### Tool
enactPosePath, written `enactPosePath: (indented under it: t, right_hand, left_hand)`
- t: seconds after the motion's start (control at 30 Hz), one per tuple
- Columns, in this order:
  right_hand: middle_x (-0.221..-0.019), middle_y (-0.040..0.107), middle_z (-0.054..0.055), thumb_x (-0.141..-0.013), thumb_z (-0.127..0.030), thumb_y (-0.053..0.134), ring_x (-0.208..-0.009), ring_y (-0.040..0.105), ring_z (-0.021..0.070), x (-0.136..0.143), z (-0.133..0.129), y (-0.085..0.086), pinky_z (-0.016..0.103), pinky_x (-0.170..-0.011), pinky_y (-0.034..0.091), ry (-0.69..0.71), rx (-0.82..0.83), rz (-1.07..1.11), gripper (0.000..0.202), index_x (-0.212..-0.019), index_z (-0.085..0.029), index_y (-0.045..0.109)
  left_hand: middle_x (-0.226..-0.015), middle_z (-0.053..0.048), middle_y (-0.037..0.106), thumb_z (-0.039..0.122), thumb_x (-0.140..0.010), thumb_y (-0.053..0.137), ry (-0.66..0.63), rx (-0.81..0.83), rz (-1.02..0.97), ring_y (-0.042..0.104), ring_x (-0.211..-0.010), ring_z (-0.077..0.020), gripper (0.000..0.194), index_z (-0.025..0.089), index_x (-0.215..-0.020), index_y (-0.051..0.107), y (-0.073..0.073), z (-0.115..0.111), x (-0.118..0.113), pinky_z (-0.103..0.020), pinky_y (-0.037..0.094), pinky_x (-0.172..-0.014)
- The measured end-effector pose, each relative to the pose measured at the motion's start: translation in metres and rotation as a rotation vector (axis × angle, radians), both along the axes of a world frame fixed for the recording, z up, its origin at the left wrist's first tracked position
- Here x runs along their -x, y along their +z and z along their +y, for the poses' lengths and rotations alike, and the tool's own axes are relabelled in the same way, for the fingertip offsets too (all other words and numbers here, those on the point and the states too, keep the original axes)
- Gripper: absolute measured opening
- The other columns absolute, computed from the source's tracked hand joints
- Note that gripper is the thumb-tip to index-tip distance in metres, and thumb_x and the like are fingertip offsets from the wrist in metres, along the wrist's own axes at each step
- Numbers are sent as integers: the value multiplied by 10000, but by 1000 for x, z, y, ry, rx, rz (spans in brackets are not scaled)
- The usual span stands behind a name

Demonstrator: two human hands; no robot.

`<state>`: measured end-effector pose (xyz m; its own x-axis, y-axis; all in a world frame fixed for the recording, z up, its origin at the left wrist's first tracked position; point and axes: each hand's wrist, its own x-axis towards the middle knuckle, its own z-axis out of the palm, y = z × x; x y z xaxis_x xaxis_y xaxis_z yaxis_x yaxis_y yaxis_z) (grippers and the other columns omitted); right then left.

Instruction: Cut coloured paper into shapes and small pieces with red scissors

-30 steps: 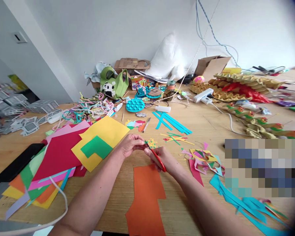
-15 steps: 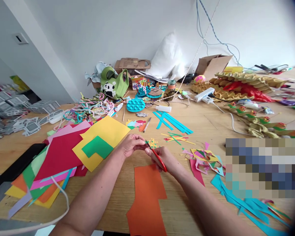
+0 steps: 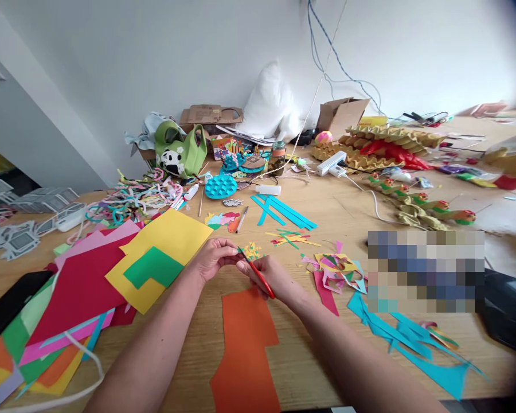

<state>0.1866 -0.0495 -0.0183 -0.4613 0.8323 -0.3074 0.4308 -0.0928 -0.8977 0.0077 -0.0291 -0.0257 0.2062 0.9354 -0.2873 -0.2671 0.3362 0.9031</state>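
Red-handled scissors [image 3: 262, 280] are gripped in my right hand [image 3: 269, 275], their dark blades pointing up and left toward my other hand. My left hand [image 3: 215, 258] is closed in a pinch by the blade tips; what it holds is too small to make out. Just below both hands an orange paper sheet [image 3: 248, 344] with a notched outline lies on the wooden table [image 3: 189, 350]. Small yellow paper bits [image 3: 252, 250] are scattered right behind the scissors.
Stacked coloured paper [image 3: 86, 281] lies at left, with a white cable across it. Blue strips [image 3: 284, 211] and paper scraps [image 3: 337, 269] lie behind and right. A green panda bag [image 3: 180, 152], a jar [image 3: 277, 158] and egg cartons [image 3: 391, 140] stand farther back.
The view has turned to the right, so the whole scene sits farther left. Both hands keep nearly the same pose, and the scissors remain in my right hand.
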Motion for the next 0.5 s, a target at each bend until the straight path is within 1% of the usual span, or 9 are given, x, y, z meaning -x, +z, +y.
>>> enactPosePath:
  t: [0.23, 0.5]
  right_hand:
    - [-329, 428, -23, -760, -666, 545, -278, 384, 85, -1, -1, 1, 198, -330, 277, 16, -10, 14, 569, -475, -188, 427]
    - [-339, 448, -16, -763, -669, 541, -295, 414, 95, -2, -1, 3, 203, -341, 296, 11, -14, 4, 565, -484, -186, 448]
  left_hand:
    - [-671, -71, 718, 184, -541, 768, -14, 4, -16, 664, -631, -171, 162, 127, -641, 654, 0, 1, 0, -280, 507, -641]
    - [-680, -66, 718, 183, -547, 776, -2, 9, -12, 670, -649, -180, 186, 129, -665, 642, -4, 2, 0, -300, 515, -663]
